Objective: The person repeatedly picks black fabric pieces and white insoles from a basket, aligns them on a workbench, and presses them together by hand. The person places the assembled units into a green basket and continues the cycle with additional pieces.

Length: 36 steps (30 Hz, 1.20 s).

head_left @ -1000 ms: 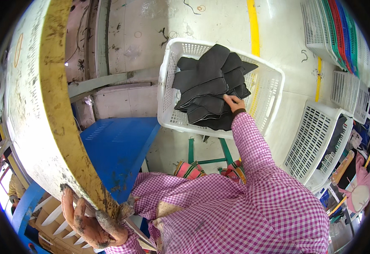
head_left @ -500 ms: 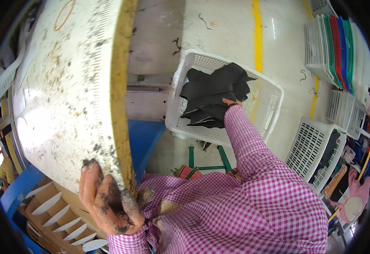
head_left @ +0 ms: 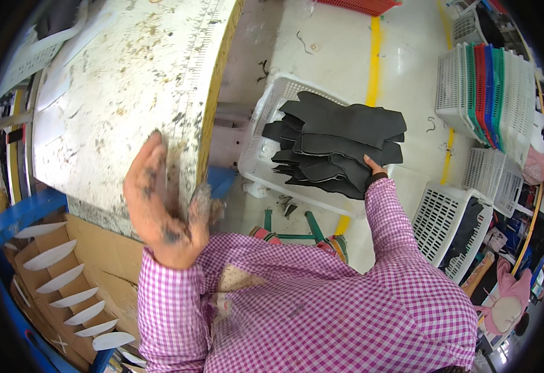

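Observation:
My right hand (head_left: 376,165) is closed on the right edge of a thick bundle of black flat cut pieces (head_left: 340,146), its fingers mostly hidden beneath them. The bundle lies over a white plastic basket (head_left: 258,124) on the floor, its right end reaching past the basket's far side wall. My left hand (head_left: 163,208), smudged black, is at the right edge of the stained white worktable (head_left: 110,93). Its fingers stretch forward and the thumb stands apart, with nothing held. A greyish wrapping covers the thumb tip.
Under the table, a cardboard box (head_left: 101,264) holds several white blade-shaped pieces (head_left: 57,255) beside a blue frame (head_left: 23,217). Stacked coloured baskets (head_left: 486,93) stand at the right, with a white basket of black pieces (head_left: 449,227) nearer. A green stool frame (head_left: 290,235) is by my legs.
My right hand and the black bundle have moved right, and the bundle looks raised and more spread out. My left hand has slid forward along the table edge, its fingers straighter.

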Each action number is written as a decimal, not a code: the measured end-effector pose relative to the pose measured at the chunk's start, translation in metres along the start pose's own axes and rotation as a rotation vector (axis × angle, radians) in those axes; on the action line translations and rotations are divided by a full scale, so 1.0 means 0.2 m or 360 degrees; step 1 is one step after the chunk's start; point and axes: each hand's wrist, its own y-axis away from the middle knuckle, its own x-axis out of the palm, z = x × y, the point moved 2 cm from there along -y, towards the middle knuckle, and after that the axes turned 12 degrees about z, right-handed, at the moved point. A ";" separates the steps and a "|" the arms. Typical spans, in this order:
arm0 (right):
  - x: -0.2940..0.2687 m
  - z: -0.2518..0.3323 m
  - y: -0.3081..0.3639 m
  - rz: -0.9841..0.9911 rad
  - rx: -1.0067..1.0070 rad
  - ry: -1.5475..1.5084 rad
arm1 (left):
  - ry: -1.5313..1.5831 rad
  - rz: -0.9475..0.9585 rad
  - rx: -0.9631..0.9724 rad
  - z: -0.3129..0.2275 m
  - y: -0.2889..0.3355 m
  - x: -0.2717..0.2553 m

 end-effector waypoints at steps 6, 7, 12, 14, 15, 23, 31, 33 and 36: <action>-0.20 0.41 0.38 -0.0024 -0.0478 0.0082 | 0.0593 0.0017 -0.0188 0.02 -0.03 -0.05; -0.23 0.48 0.47 0.0010 -0.0621 0.0080 | 0.1077 0.0023 -0.0527 0.02 -0.05 -0.06; -0.38 0.80 1.00 0.0083 -0.1453 0.0325 | 0.1470 0.0041 -0.0503 -0.23 0.14 -0.33; -0.40 0.89 1.20 0.0241 -0.1520 0.0213 | 0.1907 0.0383 -0.0538 -0.37 0.27 -0.30; -0.41 0.93 1.30 0.0195 -0.1631 0.0123 | 0.2084 0.0559 -0.0481 -0.44 0.32 -0.28; -0.32 0.90 2.02 0.0167 -0.3371 0.0542 | 0.2924 0.0635 -0.0406 -0.63 0.66 -0.30; 0.06 0.51 2.78 0.1867 -0.3579 0.1516 | 0.2978 0.0281 -0.0411 -0.65 1.00 -0.56; 0.10 0.42 2.98 0.2064 -0.3992 0.1692 | 0.2903 0.0133 -0.0428 -0.64 1.12 -0.64; 0.19 0.32 3.22 0.2457 -0.4411 0.1506 | 0.2759 -0.0074 -0.0455 -0.63 1.30 -0.74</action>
